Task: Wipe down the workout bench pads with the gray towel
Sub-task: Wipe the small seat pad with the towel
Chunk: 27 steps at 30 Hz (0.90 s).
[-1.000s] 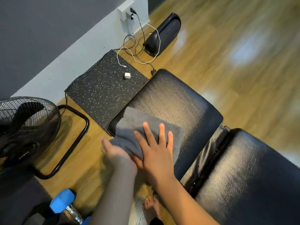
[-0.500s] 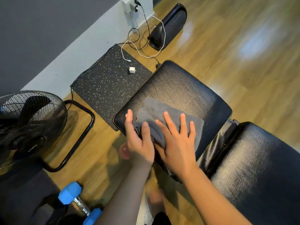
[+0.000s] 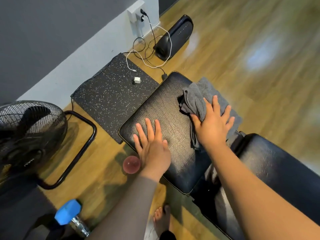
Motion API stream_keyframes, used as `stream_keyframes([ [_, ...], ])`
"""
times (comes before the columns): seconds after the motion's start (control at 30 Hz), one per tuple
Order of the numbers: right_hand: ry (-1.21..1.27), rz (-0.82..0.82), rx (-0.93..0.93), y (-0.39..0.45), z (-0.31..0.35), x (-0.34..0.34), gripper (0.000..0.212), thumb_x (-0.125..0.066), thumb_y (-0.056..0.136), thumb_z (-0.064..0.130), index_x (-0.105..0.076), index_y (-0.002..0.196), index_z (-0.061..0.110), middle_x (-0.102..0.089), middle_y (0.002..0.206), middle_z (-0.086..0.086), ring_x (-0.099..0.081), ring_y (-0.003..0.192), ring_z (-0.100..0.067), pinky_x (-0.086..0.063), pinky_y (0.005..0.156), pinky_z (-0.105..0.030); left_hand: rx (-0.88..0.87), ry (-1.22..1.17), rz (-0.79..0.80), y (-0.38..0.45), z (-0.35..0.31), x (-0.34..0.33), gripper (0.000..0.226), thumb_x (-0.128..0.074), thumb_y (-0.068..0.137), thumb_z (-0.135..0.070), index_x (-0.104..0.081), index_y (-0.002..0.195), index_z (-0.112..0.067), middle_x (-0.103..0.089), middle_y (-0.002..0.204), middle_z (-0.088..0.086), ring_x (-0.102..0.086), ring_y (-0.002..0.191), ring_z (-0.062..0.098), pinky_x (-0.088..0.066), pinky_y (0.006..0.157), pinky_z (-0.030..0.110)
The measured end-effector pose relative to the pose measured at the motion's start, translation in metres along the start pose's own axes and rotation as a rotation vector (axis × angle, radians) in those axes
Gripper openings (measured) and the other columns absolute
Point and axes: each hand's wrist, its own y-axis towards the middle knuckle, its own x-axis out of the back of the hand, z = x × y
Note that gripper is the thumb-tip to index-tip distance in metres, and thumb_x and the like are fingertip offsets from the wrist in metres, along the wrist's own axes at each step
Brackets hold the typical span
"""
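Gray towel (image 3: pixel 204 99) bunched on the far right corner of the seat pad (image 3: pixel 174 132), pressed under the right hand (image 3: pixel 213 124).

The towel looks soft, light and floppy, its edge hanging over the pad's side; a flat palm on the thick middle fold should handle it best. The right hand's grip is spread flat, fingers splayed on the cloth; the left hand (image 3: pixel 152 146) lies open and empty on the pad's near corner. The back pad (image 3: pixel 280 170) is just beside. No readable writing on anything.
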Motion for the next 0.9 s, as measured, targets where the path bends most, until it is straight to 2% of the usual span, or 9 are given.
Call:
stream_keyframes([
  [0.17, 0.056, -0.033, 0.047, -0.069, -0.005, -0.016, 0.065, -0.063, 0.09, 0.05, -0.04, 0.148, 0.031, -0.014, 0.166, 0.007, -0.004, 0.15, -0.047, -0.009, 0.115, -0.07, 0.005, 0.039, -0.04, 0.004, 0.0, -0.005, 0.073, -0.037, 0.102, -0.031, 0.012, 0.157, -0.032, 0.032, 0.161, -0.003, 0.03, 0.149, 0.027, 0.013, 0.122, 0.05],
  [0.33, 0.096, -0.001, 0.103, -0.155, 0.006, -0.039, 0.058, -0.057, 0.089, 0.053, -0.043, 0.142, 0.033, -0.019, 0.166, 0.006, -0.01, 0.148, -0.05, -0.014, 0.114, -0.069, -0.025, -0.012, -0.131, 0.0, 0.005, 0.003, 0.079, -0.05, 0.091, -0.014, -0.015, 0.158, -0.034, 0.001, 0.168, -0.006, 0.007, 0.155, 0.025, -0.002, 0.123, 0.047],
  [0.43, 0.159, 0.025, 0.083, -0.177, 0.006, -0.047, 0.055, -0.055, 0.087, 0.054, -0.044, 0.137, 0.035, -0.023, 0.164, 0.008, -0.009, 0.149, -0.045, -0.013, 0.116, -0.065, -0.093, -0.044, -0.176, -0.001, 0.015, 0.008, 0.06, -0.049, 0.099, -0.015, -0.032, 0.154, -0.032, -0.015, 0.167, -0.007, -0.007, 0.154, 0.026, -0.017, 0.117, 0.052],
  [0.53, 0.22, 0.002, 0.119, -0.189, 0.003, -0.044, 0.054, -0.052, 0.081, 0.056, -0.044, 0.131, 0.039, -0.025, 0.158, 0.021, -0.013, 0.147, -0.035, -0.012, 0.115, -0.053, -0.141, -0.146, -0.249, -0.002, 0.018, 0.005, 0.044, -0.045, 0.1, -0.015, -0.051, 0.143, -0.024, -0.033, 0.161, -0.003, -0.017, 0.152, 0.025, -0.017, 0.118, 0.049],
  [0.63, 0.531, 0.089, 0.057, -0.2, -0.006, -0.031, 0.057, -0.051, 0.082, 0.057, -0.032, 0.135, 0.049, -0.014, 0.152, 0.044, 0.001, 0.151, -0.008, -0.001, 0.121, -0.038, -0.213, -0.536, -0.214, -0.015, 0.0, 0.002, 0.043, -0.038, 0.096, -0.004, -0.064, 0.128, -0.018, -0.055, 0.144, 0.003, -0.039, 0.143, 0.016, -0.031, 0.119, 0.044],
  [0.7, 0.77, 0.145, 0.054, -0.197, -0.017, -0.012, 0.056, -0.056, 0.088, 0.053, -0.04, 0.141, 0.042, -0.032, 0.147, 0.042, -0.016, 0.149, -0.003, -0.011, 0.122, -0.034, -0.147, -0.768, -0.191, -0.025, -0.021, 0.001, 0.043, -0.038, 0.095, -0.002, -0.067, 0.122, -0.02, -0.067, 0.128, -0.001, -0.057, 0.127, 0.011, -0.042, 0.113, 0.037],
  [0.77, 1.011, 0.106, -0.069, -0.186, -0.032, 0.02, 0.039, -0.062, 0.09, 0.037, -0.054, 0.129, 0.035, -0.056, 0.127, 0.036, -0.049, 0.128, 0.004, -0.036, 0.106, -0.019, -0.102, -0.865, -0.199, -0.032, -0.045, 0.0, 0.039, -0.039, 0.096, -0.009, -0.067, 0.122, -0.019, -0.069, 0.122, -0.003, -0.062, 0.119, 0.008, -0.046, 0.108, 0.032],
  [0.83, 1.091, -0.03, -0.188, -0.172, -0.046, 0.053, 0.026, -0.062, 0.089, 0.031, -0.061, 0.115, 0.027, -0.069, 0.106, 0.021, -0.062, 0.102, 0.005, -0.045, 0.084, -0.015, -0.129, -0.844, -0.134, -0.038, -0.067, -0.006, 0.037, -0.041, 0.1, -0.007, -0.064, 0.127, -0.019, -0.065, 0.132, -0.001, -0.056, 0.126, 0.006, -0.04, 0.112, 0.027],
  [0.9, 1.018, -0.151, -0.188, -0.158, -0.065, 0.082, 0.034, -0.062, 0.089, 0.033, -0.061, 0.12, 0.021, -0.069, 0.108, 0.016, -0.063, 0.102, 0.003, -0.046, 0.083, -0.016, -0.181, -0.736, -0.016, -0.044, -0.082, -0.02, 0.04, -0.043, 0.102, -0.008, -0.056, 0.136, -0.025, -0.044, 0.149, -0.014, -0.032, 0.143, 0.002, -0.021, 0.122, 0.026],
])
